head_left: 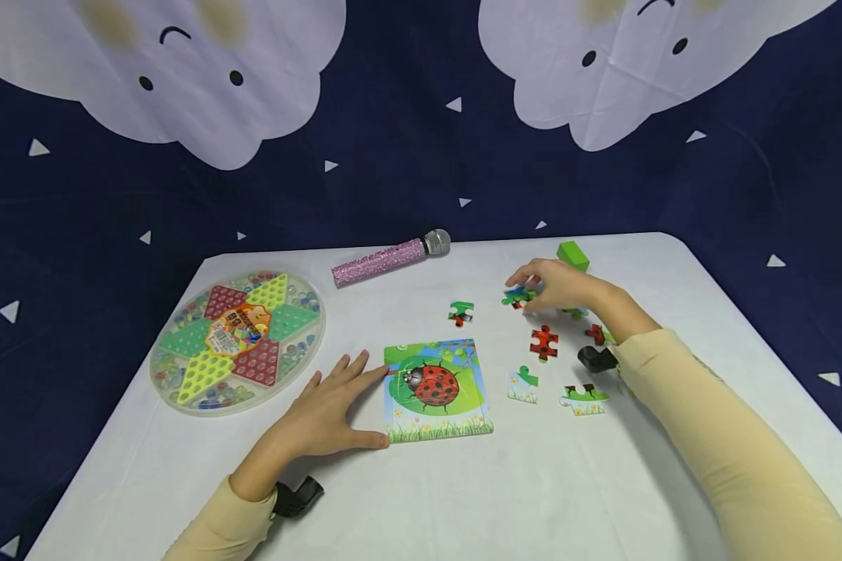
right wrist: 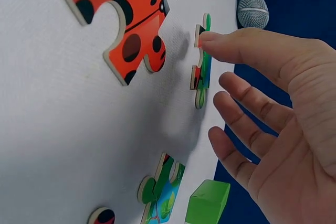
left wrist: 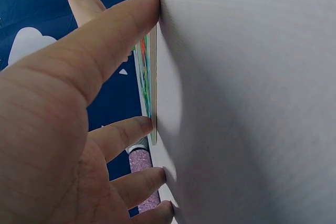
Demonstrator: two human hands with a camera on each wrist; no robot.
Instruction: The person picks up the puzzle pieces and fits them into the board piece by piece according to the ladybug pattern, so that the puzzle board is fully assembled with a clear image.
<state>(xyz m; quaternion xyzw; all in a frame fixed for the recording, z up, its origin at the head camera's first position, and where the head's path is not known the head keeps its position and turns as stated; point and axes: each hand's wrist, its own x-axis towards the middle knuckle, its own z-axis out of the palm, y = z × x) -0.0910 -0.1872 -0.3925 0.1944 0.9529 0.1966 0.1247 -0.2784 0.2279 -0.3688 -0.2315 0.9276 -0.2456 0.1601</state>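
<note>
A square ladybug puzzle board (head_left: 438, 389) lies on the white table. My left hand (head_left: 333, 409) has its fingers spread, thumb and index fingertips right at the board's left edge; the left wrist view shows the thumb (left wrist: 121, 30) against that edge. My right hand (head_left: 557, 282) hovers low round a blue-and-green puzzle piece (head_left: 517, 298), thumb tip (right wrist: 212, 43) overlapping it in the right wrist view and the other fingers loosely bent beyond it. A red spotted puzzle piece (head_left: 544, 343) lies nearer to me, with a green-and-red piece (head_left: 461, 313) to its left.
More loose pieces lie on the right, among them a flowery corner piece (head_left: 522, 385) and a grassy piece (head_left: 585, 400). A green block (head_left: 573, 255) sits behind the right hand. At the back lies a pink glittery microphone (head_left: 386, 261); a round Chinese checkers board (head_left: 316, 343) occupies the left.
</note>
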